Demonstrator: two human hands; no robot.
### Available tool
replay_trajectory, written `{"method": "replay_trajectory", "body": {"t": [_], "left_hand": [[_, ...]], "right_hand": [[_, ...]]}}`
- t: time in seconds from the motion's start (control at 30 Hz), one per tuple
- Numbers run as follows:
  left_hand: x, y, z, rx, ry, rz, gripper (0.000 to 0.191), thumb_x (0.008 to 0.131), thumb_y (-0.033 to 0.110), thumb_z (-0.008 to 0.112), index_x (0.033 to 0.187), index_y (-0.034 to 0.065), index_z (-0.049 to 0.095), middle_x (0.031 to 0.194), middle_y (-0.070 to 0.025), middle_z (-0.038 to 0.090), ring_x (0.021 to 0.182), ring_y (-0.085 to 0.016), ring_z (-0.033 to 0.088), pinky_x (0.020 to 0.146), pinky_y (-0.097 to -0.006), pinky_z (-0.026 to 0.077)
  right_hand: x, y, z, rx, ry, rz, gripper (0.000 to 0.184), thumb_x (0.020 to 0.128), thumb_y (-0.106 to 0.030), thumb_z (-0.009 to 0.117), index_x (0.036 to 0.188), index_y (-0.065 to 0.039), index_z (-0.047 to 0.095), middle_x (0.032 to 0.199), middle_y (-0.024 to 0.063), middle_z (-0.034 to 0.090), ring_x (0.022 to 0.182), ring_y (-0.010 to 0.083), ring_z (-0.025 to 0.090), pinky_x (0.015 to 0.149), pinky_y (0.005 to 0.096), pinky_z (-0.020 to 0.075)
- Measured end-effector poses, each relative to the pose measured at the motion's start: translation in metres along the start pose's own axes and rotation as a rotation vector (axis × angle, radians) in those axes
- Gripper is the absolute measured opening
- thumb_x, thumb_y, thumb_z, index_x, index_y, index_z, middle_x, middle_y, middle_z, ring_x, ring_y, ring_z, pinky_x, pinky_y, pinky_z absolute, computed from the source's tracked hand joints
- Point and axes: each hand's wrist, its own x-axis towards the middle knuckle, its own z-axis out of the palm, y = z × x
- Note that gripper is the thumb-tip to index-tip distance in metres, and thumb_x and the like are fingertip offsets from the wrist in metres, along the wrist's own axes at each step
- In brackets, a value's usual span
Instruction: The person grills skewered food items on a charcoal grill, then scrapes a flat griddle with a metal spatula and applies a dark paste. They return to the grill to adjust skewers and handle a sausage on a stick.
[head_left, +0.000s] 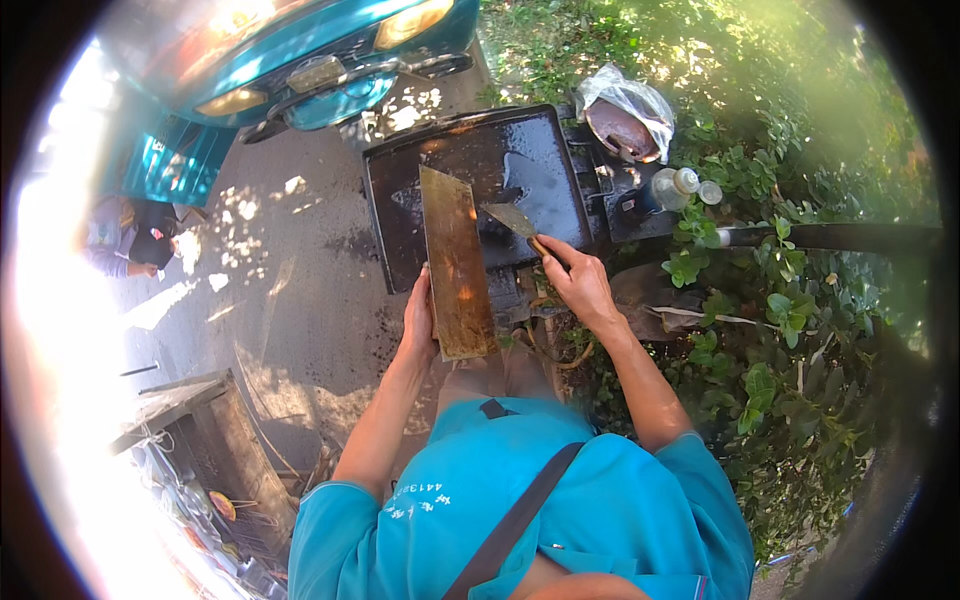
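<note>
My left hand (419, 319) grips a long, stained rectangular metal plate (459, 270) by its near left side; the fingers behind it are hidden. The plate stands tilted above the near part of a black, shallow-rimmed griddle (480, 142). In my right hand (579, 281) is a scraper (513, 219) with a wooden handle, its wide blade pointing left towards the plate. A narrow gap shows between blade and plate, though I cannot tell whether they touch in depth. Dark, glossy liquid or grease covers part of the griddle's surface.
At the griddle's right stand a clear plastic bag (628, 112) around a round pinkish thing and a glass jar (673, 187). Leafy shrubs (780, 315) crowd the right side. A teal vehicle (322, 67) is ahead; another person's hand (142, 268) shows far left, above a wooden box (225, 442).
</note>
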Motion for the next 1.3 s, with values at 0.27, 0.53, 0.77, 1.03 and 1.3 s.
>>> {"method": "replay_trajectory", "body": {"t": [0.27,0.53,0.77,1.03,1.3], "left_hand": [[0.094,0.054,0.076,1.279,-0.061,0.991,0.042,0.09,0.045,0.055,0.089,0.0029,0.056,0.076,-0.017,0.061,0.067,-0.033,0.062,0.055,-0.041,0.047],[0.183,0.07,0.258,1.796,-0.327,1.394,0.041,0.086,0.044,0.059,0.093,0.0039,0.058,0.086,-0.0154,0.065,0.082,-0.036,0.064,0.068,-0.0447,0.051],[0.249,0.03,0.35,1.855,-0.427,1.266,0.039,0.084,0.037,0.063,0.102,0.0029,0.062,0.105,-0.0181,0.06,0.1,-0.035,0.06,0.085,-0.0471,0.047],[0.252,0.052,0.32,1.651,-0.547,1.267,0.051,0.086,0.029,0.061,0.129,0.0056,0.047,0.121,-0.018,0.057,0.112,-0.034,0.055,0.096,-0.0443,0.042],[0.092,0.068,0.095,0.596,-0.228,0.965,0.028,0.096,0.01,0.049,0.123,0.0015,0.051,0.101,-0.0097,0.064,0.087,-0.015,0.064,0.081,-0.028,0.05]], "right_hand": [[-0.068,0.069,-0.007,0.279,0.084,-0.046,0.036,0.09,-0.017,0.056,0.121,0.0,0.059,0.104,0.0112,0.069,0.088,0.0135,0.061,0.078,0.0294,0.0481],[-0.085,0.079,-0.007,0.311,-0.017,-0.049,0.036,0.088,-0.015,0.057,0.122,-0.002,0.059,0.114,0.0173,0.065,0.103,0.0235,0.064,0.087,0.0321,0.0484],[-0.089,0.094,-0.013,0.361,0.069,-0.014,0.037,0.086,-0.011,0.062,0.123,-0.004,0.06,0.112,0.0162,0.065,0.098,0.0226,0.065,0.083,0.0303,0.0498],[-0.048,0.087,-0.036,-0.018,0.175,-0.099,0.039,0.083,-0.013,0.064,0.122,-0.012,0.061,0.08,0.0151,0.058,0.071,0.0326,0.06,0.061,0.0398,0.0466],[0.024,0.085,-0.022,-0.281,0.258,-0.133,0.035,0.085,-0.019,0.063,0.119,-0.01,0.061,0.085,0.022,0.062,0.077,0.0424,0.061,0.067,0.0485,0.0483]]}}
